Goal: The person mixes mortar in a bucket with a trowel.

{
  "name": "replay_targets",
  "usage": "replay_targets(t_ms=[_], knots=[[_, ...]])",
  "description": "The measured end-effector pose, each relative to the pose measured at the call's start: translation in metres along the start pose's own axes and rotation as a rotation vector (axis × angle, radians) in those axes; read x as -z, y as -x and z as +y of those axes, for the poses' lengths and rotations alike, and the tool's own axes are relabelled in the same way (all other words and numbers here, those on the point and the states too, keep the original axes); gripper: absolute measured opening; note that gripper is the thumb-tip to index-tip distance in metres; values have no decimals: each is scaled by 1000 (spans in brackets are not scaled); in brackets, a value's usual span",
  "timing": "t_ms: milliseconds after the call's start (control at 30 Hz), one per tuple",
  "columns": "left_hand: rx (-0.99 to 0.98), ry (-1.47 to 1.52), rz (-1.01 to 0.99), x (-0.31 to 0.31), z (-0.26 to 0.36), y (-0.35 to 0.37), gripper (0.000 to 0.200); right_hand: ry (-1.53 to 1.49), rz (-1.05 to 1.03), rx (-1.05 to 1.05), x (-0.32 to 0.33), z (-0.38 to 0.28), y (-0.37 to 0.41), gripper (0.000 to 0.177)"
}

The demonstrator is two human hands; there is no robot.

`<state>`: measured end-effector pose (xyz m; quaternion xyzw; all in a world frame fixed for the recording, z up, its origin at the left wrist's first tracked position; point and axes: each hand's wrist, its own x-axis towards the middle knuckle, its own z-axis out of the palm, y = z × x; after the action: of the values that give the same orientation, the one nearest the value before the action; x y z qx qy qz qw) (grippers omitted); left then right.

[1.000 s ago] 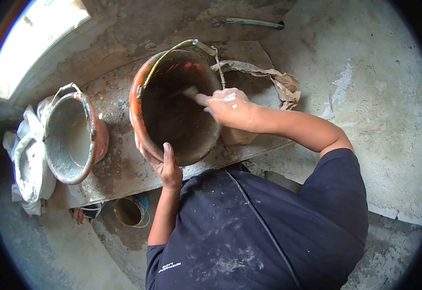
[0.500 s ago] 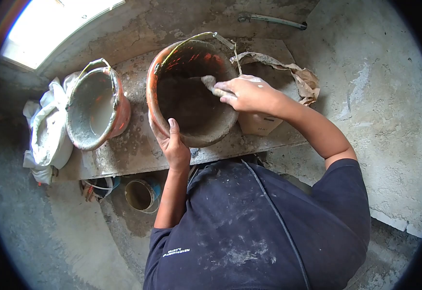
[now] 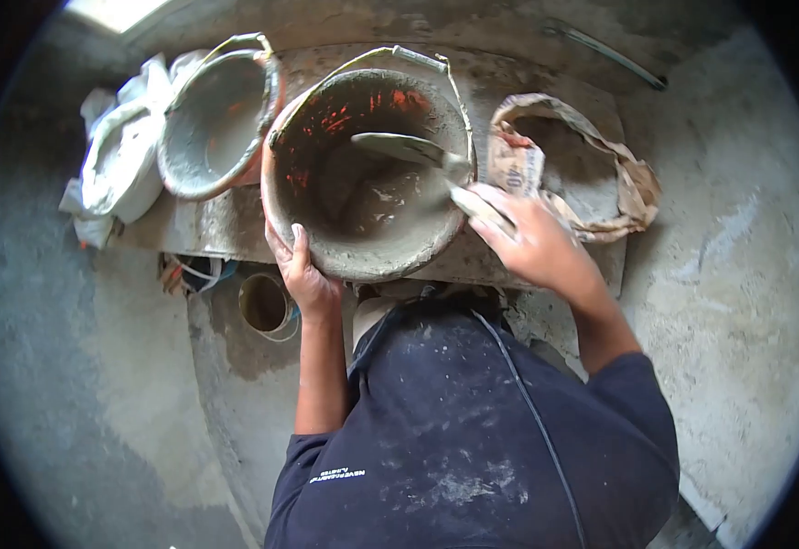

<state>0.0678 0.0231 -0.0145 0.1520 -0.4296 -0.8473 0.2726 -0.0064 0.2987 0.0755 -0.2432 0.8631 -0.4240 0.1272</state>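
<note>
A large orange bucket (image 3: 276, 197), caked with grey mortar and with its wire handle up, stands in front of me, its mouth facing me. My left hand (image 3: 306, 270) grips its near left rim, thumb over the edge and fingers against the outer wall. In my right hand (image 3: 532, 240) is a trowel (image 3: 401, 146), held by its pale handle. Its blade reaches over the bucket's mouth from the right rim. Wet grey mortar (image 3: 377, 197) lies in the bottom of the bucket.
Left of the bucket stand a second mortar-smeared bucket (image 3: 169, 169) and a white sack (image 3: 125, 165) of pale powder. An open brown paper bag (image 3: 642, 188) of grey powder sits at right. Below the board (image 3: 207, 229), a small pail (image 3: 265, 304) stands on the floor. A pipe (image 3: 615, 57) lies behind.
The trowel has come up out of the bucket's depth, its blade now showing over the mouth. My right hand has moved right and toward me. The camera view has shifted.
</note>
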Motion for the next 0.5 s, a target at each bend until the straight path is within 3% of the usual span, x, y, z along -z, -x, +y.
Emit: replay_targets(t_ms=[133,200,300,400,467,500], knots=[[26,-70,44,20,-1,-16,53,127,48,-108,-24,1,22,43],[-16,-192,29,37,-1,-35,46,229,224,85,-50,8,30,40],[88,-196,-105,42,15,-80,45,339,257,17,-82,6,42,41],[168,-339,-186,32,20,-119,55,351,296,-91,-105,-12,54,43],[184,-551,-357,37,14,-140,57,405,368,-112,-117,-19,58,42],[213,-441,-308,34,9,-142,56,421,377,-114,-123,-19,61,42]])
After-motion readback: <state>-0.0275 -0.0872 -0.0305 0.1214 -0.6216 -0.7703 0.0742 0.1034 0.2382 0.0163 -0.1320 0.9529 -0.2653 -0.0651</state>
